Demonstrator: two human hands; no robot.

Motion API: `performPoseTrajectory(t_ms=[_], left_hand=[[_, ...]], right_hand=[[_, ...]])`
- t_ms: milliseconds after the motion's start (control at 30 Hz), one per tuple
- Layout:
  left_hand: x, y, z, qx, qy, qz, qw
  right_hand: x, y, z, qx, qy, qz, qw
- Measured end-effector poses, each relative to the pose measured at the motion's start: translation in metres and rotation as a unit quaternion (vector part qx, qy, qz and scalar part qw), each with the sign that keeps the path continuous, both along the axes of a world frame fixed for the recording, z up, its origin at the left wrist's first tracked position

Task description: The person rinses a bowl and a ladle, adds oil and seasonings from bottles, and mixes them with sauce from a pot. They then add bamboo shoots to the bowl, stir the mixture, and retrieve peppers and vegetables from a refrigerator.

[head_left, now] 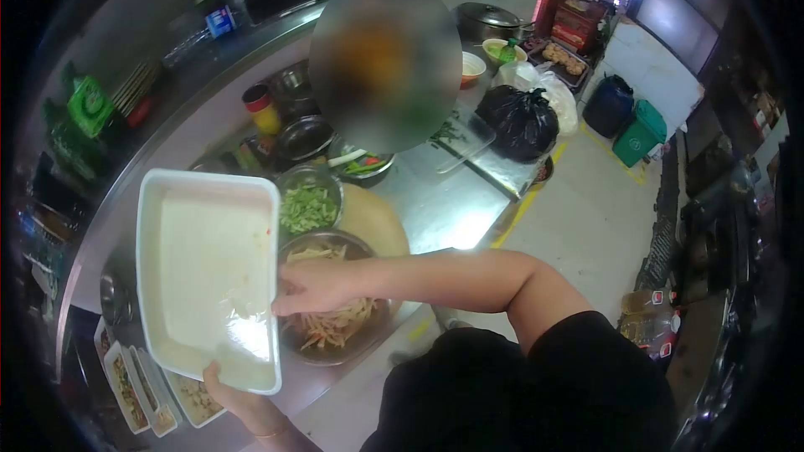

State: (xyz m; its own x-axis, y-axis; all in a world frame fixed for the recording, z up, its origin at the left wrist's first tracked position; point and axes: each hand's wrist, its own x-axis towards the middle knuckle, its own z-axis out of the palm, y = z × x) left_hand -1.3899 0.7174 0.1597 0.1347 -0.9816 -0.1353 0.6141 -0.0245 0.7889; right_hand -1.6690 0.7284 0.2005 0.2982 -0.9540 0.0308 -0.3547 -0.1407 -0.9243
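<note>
Your left hand and right hand pinch a white tray between thumbs and curled fingers.

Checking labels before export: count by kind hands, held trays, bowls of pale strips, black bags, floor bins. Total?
Hands: 2 (left hand, right hand)
White tray: 1
Strip bowl: 1
Black bag: 1
Floor bins: 2 (blue bin, green bin)
Total: 7

The left hand gripped the near edge of a white tray, tilted up at left; the right hand held its right edge, above a bowl of pale strips. Beyond that bowl stood another, holding chopped greens.
</note>
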Motion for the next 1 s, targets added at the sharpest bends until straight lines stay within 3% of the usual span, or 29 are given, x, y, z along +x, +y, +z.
performPoseTrajectory(t_ms=[67,100,167,267,367,400,433,500,600,733,867,1000], left_hand=[[-0.034,0.023,0.019,0.036,0.026,-0.052,0.998],[-0.050,0.036,0.028,0.018,-0.017,-0.033,0.999],[-0.083,0.055,0.040,-0.020,-0.100,0.009,0.995],[-0.100,0.063,0.024,-0.005,-0.081,-0.040,0.996],[-0.164,0.084,0.036,0.072,0.094,-0.073,0.990],[-0.190,0.091,0.036,0.064,0.097,-0.077,0.990],[-0.217,0.096,0.034,0.056,0.096,-0.083,0.990],[-0.275,0.105,0.037,0.077,0.096,-0.090,0.988],[-0.357,0.122,0.043,0.153,0.102,-0.127,0.975],[-0.426,0.138,0.030,0.195,0.134,-0.234,0.943],[-0.474,0.155,0.012,0.238,0.186,-0.245,0.921],[-0.475,0.179,-0.036,0.252,0.208,-0.258,0.909]], right_hand=[[-0.041,0.000,0.013,0.021,0.018,0.060,0.998],[-0.061,0.001,0.018,0.030,0.026,0.091,0.995],[-0.116,0.000,-0.013,-0.042,0.112,-0.047,0.992],[-0.229,0.015,-0.068,-0.106,0.255,-0.216,0.937],[-0.338,0.042,-0.155,0.015,0.213,-0.376,0.902],[-0.364,0.055,-0.176,0.060,0.170,-0.414,0.892],[-0.386,0.064,-0.197,0.040,0.194,-0.429,0.881],[-0.408,0.075,-0.216,0.081,0.151,-0.381,0.909],[-0.421,0.073,-0.218,-0.113,0.321,-0.365,0.866],[-0.451,0.036,-0.246,0.033,0.176,-0.469,0.865],[-0.492,0.014,-0.302,0.038,0.092,-0.482,0.870],[-0.527,-0.003,-0.300,0.034,-0.022,-0.531,0.846]])
